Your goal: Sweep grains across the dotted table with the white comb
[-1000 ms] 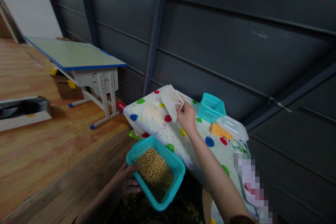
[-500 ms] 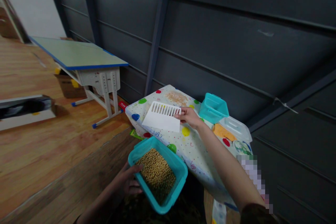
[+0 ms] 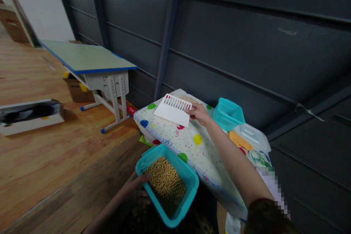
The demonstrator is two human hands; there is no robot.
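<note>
My left hand [image 3: 136, 187] grips the near left rim of a teal plastic tub [image 3: 189, 186] full of tan beans [image 3: 166, 183], held below the table's edge. My right hand [image 3: 199, 113] is closed on one end of a white slotted plastic scraper [image 3: 173, 109], held flat a little above the table with the polka-dot cloth [image 3: 192, 146]. A patch of tan grains lies on the cloth just beyond the scraper, mostly hidden by it.
A second, empty teal tub [image 3: 228, 113] stands behind my right wrist, with a clear lidded box [image 3: 253, 136] and an orange item [image 3: 239, 140] to its right. A blue-edged school desk [image 3: 87, 60] stands at the left on the wooden floor. A dark panelled wall runs behind.
My right hand swung the scraper from upright on edge to lying flat, then lifted it slightly over the cloth. The bean tub stays in my left hand.
</note>
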